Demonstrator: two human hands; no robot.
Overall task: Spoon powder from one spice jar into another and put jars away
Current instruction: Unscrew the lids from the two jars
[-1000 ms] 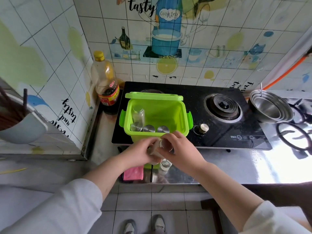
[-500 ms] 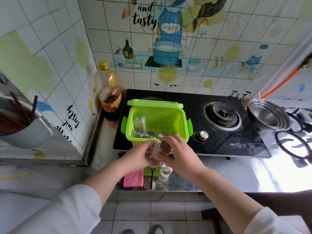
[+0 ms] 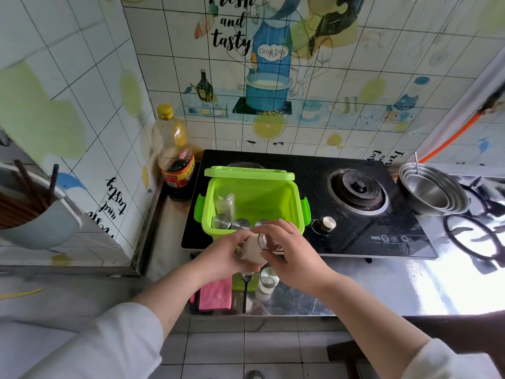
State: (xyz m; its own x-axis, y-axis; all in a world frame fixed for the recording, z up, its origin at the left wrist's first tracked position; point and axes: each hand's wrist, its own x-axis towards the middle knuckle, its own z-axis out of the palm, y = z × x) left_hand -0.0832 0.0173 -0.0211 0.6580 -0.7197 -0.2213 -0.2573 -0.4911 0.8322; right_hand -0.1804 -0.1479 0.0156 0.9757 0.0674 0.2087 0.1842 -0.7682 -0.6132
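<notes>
A small glass spice jar (image 3: 255, 250) with pale powder lies tilted between both hands, just in front of the green box (image 3: 254, 195). My left hand (image 3: 226, 255) wraps its body. My right hand (image 3: 289, 250) grips its metal lid end (image 3: 269, 242). A second jar (image 3: 266, 285) with a metal lid stands on the counter under my hands, next to a dark spoon (image 3: 245, 291). Several lidded jars (image 3: 224, 203) stand inside the green box, whose lid is open toward the wall.
The green box sits on the black gas stove (image 3: 355, 209), left of the burner (image 3: 358, 190). A soy sauce bottle (image 3: 175, 160) stands at the wall corner. A pink cloth (image 3: 216, 295) lies at the counter edge. Stacked steel bowls (image 3: 431, 192) sit at the right.
The camera has tilted up, so the scene sits lower in the frame. Both hands stay closed on the tilted jar, with the right hand still at its lid.
</notes>
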